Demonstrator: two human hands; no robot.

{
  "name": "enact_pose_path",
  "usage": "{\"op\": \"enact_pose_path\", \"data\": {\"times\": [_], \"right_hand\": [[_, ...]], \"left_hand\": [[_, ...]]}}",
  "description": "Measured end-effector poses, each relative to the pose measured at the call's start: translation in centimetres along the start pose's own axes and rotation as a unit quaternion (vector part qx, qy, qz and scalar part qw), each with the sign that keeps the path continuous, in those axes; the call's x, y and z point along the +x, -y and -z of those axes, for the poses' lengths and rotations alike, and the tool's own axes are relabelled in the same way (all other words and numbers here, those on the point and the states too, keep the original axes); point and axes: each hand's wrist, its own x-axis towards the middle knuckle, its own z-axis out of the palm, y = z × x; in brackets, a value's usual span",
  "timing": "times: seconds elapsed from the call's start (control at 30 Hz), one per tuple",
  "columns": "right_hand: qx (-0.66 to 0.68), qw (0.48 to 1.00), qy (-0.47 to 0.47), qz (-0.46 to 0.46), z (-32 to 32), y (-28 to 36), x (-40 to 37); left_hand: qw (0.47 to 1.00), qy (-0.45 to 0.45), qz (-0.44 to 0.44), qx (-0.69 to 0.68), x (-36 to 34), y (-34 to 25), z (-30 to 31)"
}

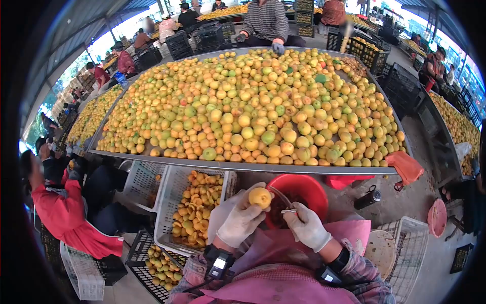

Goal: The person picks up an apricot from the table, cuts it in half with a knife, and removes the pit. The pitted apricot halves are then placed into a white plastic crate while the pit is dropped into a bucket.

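Note:
My left hand, in a pale glove, holds a yellow-orange fruit up between thumb and fingers. To its right, my gloved right hand is closed around the handle of a small curved knife. The knife's blade reaches up and left toward the fruit; whether it touches is too small to tell. Both hands are in front of a red basin, dark inside. Left of them, a white crate holds cut fruit halves. Beyond the hands, a metal-edged table bears a wide heap of yellow and green fruit.
An orange-red bag hangs at the table's right corner. A black flask stands on the floor near a white basket. A black crate sits lower left. A co-worker in red is at left; another person sits across the table.

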Motion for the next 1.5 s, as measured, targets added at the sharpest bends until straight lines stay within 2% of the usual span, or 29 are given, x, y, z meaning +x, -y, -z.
{"op": "enact_pose_path", "data": {"times": [0.07,0.1,0.17,0.23,0.27,0.3,0.37,0.4,0.43,0.5,0.53,0.6,0.67,0.8,0.87,1.13,1.37,1.43,1.5], "right_hand": [[0.011,1.000,0.009,-0.001,0.3,-0.2,0.2],[0.022,1.000,0.018,0.001,0.1,-0.3,0.8],[0.036,0.998,0.042,-0.020,0.1,0.3,0.9],[0.021,0.999,-0.040,-0.017,-0.8,0.5,1.6],[0.048,0.998,-0.047,-0.006,-1.2,1.0,1.9],[0.073,0.995,-0.063,0.000,-1.3,1.4,2.0],[0.117,0.992,-0.042,0.006,-1.6,2.0,2.5],[0.136,0.990,-0.040,-0.002,-1.9,2.2,2.7],[0.154,0.987,-0.038,-0.012,-2.0,2.4,2.7],[0.130,0.991,-0.023,-0.021,-2.2,2.4,2.8],[0.144,0.989,-0.013,-0.017,-2.2,2.1,2.9],[0.157,0.988,-0.004,-0.012,-2.2,1.6,2.9],[0.242,0.970,0.031,-0.012,-2.1,0.8,2.8],[0.307,0.950,0.064,-0.018,-1.9,-0.4,2.7],[0.356,0.927,0.115,-0.026,-1.9,-0.5,2.6],[0.405,0.901,0.134,-0.072,-1.7,-0.2,2.2],[0.428,0.884,0.164,-0.092,-0.9,-0.5,2.1],[0.421,0.888,0.152,-0.102,-0.8,-0.1,2.1],[0.415,0.892,0.139,-0.112,-0.8,0.2,2.2]], "left_hand": [[0.979,-0.037,-0.010,0.201,-0.3,-0.8,-1.3],[0.945,-0.061,-0.009,0.322,-0.9,-2.4,-2.6],[0.853,-0.119,0.061,0.504,-1.9,-5.6,-5.4],[0.954,-0.102,0.076,0.272,-1.4,-3.9,-2.7],[0.967,-0.079,-0.012,0.240,-0.8,-1.8,-1.3],[0.973,-0.046,-0.095,0.205,-0.8,-2.1,-2.1],[0.886,-0.032,-0.050,0.460,-1.7,-3.7,-2.4],[0.857,-0.043,-0.032,0.512,-2.1,-4.7,-4.0],[0.856,-0.044,-0.034,0.513,-2.1,-4.3,-3.6],[0.916,0.011,-0.107,0.387,-1.5,-2.7,-2.5],[0.926,0.016,-0.112,0.360,-1.3,-2.4,-2.2],[0.918,-0.001,-0.094,0.386,-1.7,-3.1,-2.6],[0.909,-0.017,-0.073,0.411,-1.8,-3.4,-3.0],[0.899,-0.007,-0.101,0.426,-1.9,-3.1,-2.8],[0.895,-0.006,-0.107,0.432,-1.9,-3.2,-2.9],[0.847,0.020,-0.159,0.506,-1.8,-3.3,-2.9],[0.848,0.037,-0.162,0.504,-1.5,-3.3,-2.9],[0.861,0.056,-0.152,0.482,-1.3,-3.0,-2.8],[0.851,0.055,-0.158,0.498,-1.2,-2.6,-2.5]]}}
